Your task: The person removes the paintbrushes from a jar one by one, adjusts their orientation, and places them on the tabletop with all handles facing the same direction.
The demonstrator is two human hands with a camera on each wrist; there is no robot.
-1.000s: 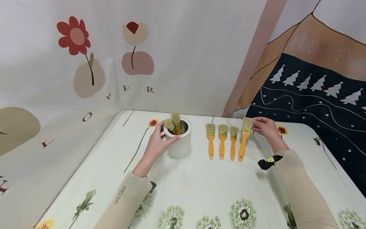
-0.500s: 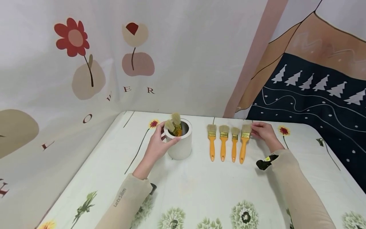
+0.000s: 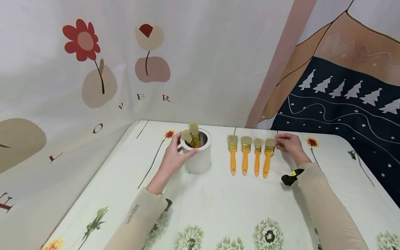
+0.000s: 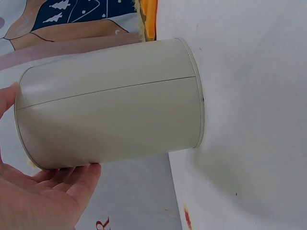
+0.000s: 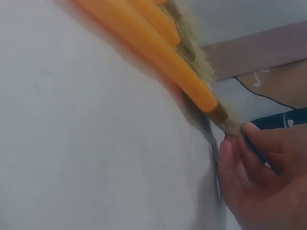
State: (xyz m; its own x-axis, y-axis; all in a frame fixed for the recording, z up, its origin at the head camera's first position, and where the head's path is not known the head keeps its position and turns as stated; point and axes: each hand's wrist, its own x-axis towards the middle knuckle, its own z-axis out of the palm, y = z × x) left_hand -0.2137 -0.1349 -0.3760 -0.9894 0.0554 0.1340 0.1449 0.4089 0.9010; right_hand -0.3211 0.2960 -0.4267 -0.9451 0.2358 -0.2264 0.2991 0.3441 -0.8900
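My left hand (image 3: 175, 156) grips the rim of a white cylindrical container (image 3: 198, 162) standing on the table, thumb at the front. In the left wrist view, the container's smooth side (image 4: 115, 110) shows with fingers curled against it. Two paintbrushes (image 3: 193, 133) stand bristles-up inside it; most of their handles are hidden. My right hand (image 3: 290, 146) pinches the bristle tip of the rightmost paintbrush (image 3: 267, 158), which has an orange handle. In the right wrist view, thumb and fingers meet at those bristles (image 5: 230, 125). That brush lies on the table, slightly slanted.
Left of the held brush, three more paintbrushes (image 3: 245, 156) lie in a row, bristles toward the back. They differ in width. A floral cloth covers the table (image 3: 212, 198). Printed curtains (image 3: 206, 69) hang behind its far edge.
My right hand has lowered the bristle end of the rightmost brush to the table, bringing it level with the row. The left hand and the container keep their place.
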